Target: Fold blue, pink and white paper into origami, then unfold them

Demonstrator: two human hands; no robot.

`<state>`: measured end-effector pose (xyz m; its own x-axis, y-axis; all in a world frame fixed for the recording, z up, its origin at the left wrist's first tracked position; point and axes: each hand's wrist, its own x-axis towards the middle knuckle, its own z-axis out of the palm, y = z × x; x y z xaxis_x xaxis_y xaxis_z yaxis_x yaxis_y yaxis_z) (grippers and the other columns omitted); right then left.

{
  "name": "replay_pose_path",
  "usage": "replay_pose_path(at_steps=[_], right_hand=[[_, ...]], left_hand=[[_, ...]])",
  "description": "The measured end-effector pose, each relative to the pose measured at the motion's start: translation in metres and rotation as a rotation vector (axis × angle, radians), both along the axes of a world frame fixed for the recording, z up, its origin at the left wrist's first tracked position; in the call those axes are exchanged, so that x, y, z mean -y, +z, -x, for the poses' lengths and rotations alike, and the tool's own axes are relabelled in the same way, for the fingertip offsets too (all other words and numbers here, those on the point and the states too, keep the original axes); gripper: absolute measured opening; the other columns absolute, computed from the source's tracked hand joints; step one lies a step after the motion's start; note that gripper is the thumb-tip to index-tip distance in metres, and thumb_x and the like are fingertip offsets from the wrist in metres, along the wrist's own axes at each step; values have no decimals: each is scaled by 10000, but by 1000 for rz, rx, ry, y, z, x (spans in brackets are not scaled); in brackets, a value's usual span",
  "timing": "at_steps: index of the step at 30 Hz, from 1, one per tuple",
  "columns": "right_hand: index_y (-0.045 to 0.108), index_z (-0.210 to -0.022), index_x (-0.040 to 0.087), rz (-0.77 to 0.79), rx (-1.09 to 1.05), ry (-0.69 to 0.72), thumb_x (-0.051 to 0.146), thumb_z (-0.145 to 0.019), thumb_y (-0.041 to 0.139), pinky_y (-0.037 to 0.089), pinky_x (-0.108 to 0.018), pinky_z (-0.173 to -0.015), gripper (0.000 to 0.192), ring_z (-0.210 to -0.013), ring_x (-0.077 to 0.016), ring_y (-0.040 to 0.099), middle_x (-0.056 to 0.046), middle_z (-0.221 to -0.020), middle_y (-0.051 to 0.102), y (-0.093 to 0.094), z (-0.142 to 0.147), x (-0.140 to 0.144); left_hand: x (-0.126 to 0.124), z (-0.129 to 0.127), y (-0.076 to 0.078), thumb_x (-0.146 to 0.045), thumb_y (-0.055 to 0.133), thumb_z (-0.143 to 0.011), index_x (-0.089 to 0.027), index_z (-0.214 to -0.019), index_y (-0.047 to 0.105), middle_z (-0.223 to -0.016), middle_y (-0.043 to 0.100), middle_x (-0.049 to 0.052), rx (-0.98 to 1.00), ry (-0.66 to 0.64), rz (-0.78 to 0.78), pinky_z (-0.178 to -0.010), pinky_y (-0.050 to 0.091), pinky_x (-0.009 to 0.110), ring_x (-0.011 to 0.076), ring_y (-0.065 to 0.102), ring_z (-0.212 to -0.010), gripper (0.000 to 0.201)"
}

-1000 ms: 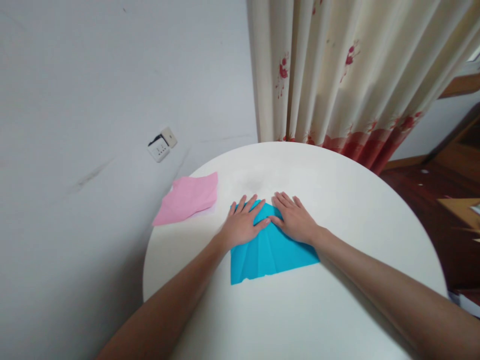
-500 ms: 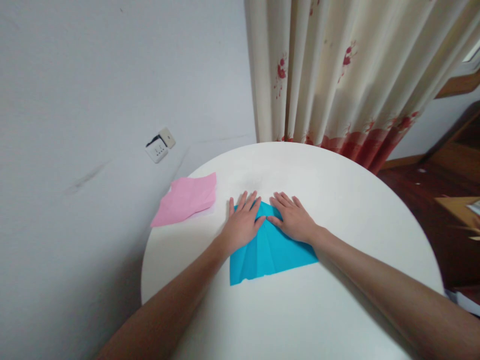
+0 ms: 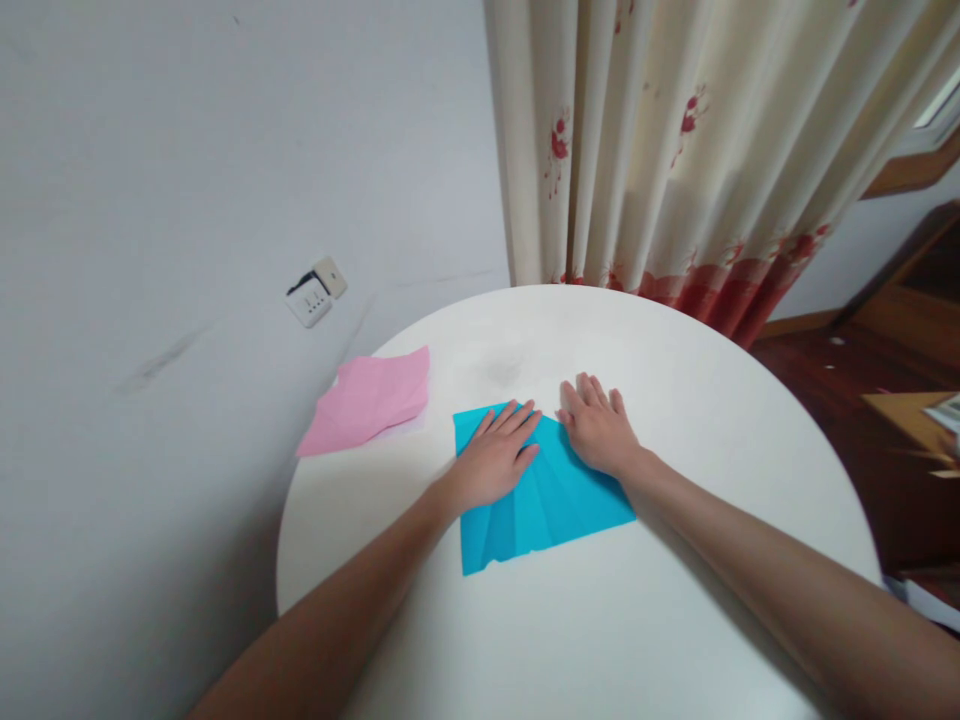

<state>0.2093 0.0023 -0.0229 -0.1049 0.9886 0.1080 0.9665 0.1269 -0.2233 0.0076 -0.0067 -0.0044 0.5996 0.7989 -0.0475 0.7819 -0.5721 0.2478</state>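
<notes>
A creased sheet of blue paper lies on the white round table. Its lower edge is a little ragged. Flat on the left part of the sheet rests my left hand, open, with its fingers pointing away from me and its thumb apart. My right hand is open too, laid over the sheet's right upper edge, its fingertips reaching past the paper onto the tabletop. Neither hand grips anything. Parts of the blue paper are hidden under both hands.
Pink paper, with a paler layer under it, lies at the table's left edge. A wall socket is on the wall beyond. A patterned curtain hangs behind the table. Cardboard shows at the right.
My right hand has slid right, away from the left hand. My left hand has shifted slightly right and down on the paper, baring the sheet's upper left corner.
</notes>
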Motion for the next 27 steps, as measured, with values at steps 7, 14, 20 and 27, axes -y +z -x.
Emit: replay_pose_path(at_steps=[7,14,20,27], right_hand=[[437,-1399,134,-40,-77,-76,335,-1015,208,248,-537,-1131,491,-1446,-313,284,-179,-1547,355,1,-27,-22],[524,-1313,174,-40,-94,-69,436,-1023,184,237,-559,-1117,518,-1430,-327,300,-166,-1515,394,2,-27,-22],[539,-1302,171,-37,-88,-70,472,-1021,186,229,-582,-1117,543,-1442,-337,280,-178,-1516,387,6,-24,-20],[287,-1533,199,134,-41,332,743,-881,347,93,-613,-1164,851,-1501,-335,107,-163,-1623,168,12,-28,-16]], left_hand=[[1,1,2,-486,240,-1014,-313,-1544,224,-1637,123,-20,-9,-10,21,-1215,97,488,224,66,-1516,558],[1,2,2,-494,234,-1014,-316,-1539,240,-1639,118,-13,-18,-14,22,-1213,94,482,228,61,-1516,555],[0,5,1,-525,246,-1006,-336,-1546,205,-1642,98,-22,-14,-65,32,-1214,71,489,232,34,-1517,573],[0,6,3,-551,200,-1003,-335,-1544,217,-1640,109,-35,-3,-81,55,-1217,59,488,224,31,-1518,582]])
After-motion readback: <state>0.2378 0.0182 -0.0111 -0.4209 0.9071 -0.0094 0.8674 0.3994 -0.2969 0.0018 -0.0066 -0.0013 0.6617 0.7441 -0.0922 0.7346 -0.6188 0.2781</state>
